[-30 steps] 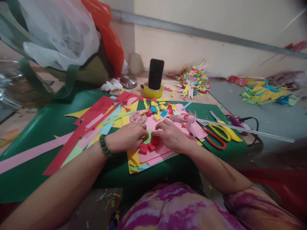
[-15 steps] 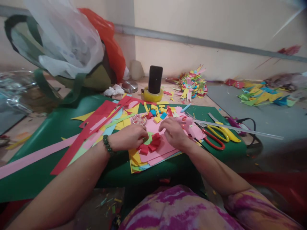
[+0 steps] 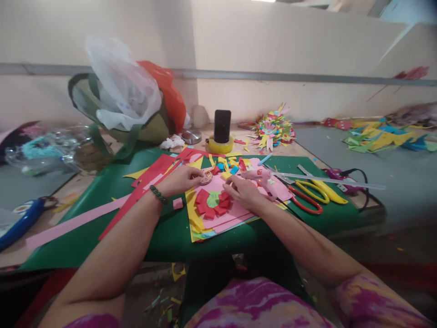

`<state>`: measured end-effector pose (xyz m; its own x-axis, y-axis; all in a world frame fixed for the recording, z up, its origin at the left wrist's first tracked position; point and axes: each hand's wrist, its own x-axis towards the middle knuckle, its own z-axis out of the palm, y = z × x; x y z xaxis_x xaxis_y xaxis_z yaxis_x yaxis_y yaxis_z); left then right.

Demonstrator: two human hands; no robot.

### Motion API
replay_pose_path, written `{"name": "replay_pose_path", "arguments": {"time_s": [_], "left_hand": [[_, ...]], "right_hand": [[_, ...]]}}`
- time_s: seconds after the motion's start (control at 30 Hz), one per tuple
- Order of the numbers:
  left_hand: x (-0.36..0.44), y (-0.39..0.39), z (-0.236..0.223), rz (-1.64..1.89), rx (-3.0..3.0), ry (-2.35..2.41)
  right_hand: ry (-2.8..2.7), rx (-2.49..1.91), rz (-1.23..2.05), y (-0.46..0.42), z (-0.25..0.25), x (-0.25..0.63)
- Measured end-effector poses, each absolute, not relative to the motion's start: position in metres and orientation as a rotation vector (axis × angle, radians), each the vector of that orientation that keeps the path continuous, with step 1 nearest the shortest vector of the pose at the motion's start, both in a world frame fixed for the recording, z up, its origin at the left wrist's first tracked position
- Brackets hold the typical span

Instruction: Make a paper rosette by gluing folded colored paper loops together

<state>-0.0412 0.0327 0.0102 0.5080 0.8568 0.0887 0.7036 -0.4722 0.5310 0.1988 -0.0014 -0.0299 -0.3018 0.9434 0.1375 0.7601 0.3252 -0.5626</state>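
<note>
A paper flower (image 3: 213, 202) with red petals and a light green centre lies on pink paper sheets (image 3: 235, 216). My left hand (image 3: 186, 178), wearing a dark bead bracelet (image 3: 157, 194), is over the rim of a small round clear dish (image 3: 206, 176) left of the flower's top. Its fingertips are pinched together; what they hold is too small to make out. My right hand (image 3: 243, 192) rests at the flower's right edge, fingers loosely bent and apart, gripping nothing visible. Beyond it lies a pink glue gun (image 3: 262, 177) with a long clear glue stick (image 3: 327, 178).
Scissors with red handles (image 3: 312, 207) and a yellow-handled cutter (image 3: 327, 189) lie right on the green mat (image 3: 164, 248). A phone (image 3: 222, 125) stands in a yellow tape roll (image 3: 218, 146) at the back. Left are red paper strips (image 3: 128, 207) and a bag (image 3: 146, 130).
My left hand has moved off the flower, up to the small dish, uncovering the green centre. My right hand stays by the flower's right side. The camera view has tilted up.
</note>
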Motion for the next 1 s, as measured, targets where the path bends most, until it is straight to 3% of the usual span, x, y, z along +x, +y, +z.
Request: {"name": "replay_pose_path", "arguments": {"time_s": [0.3,0.53,0.7,0.87,1.0], "left_hand": [[-0.032,0.027,0.005,0.315,2.216,1.266],[-0.026,0.027,0.003,0.370,2.060,1.083],[-0.026,0.030,0.002,0.439,1.936,0.993],[-0.017,0.026,0.005,0.393,2.040,0.942],[-0.010,0.021,0.006,0.539,2.007,0.977]], "right_hand": [[-1.942,-1.209,0.943,0.007,-0.042,0.192],[-1.746,-0.887,0.878,0.005,-0.038,0.192],[-1.768,-0.889,0.864,0.006,-0.033,0.194],[-1.726,-0.896,1.231,0.011,-0.032,0.191],[-1.755,-0.870,1.281,0.017,-0.038,0.188]]}}
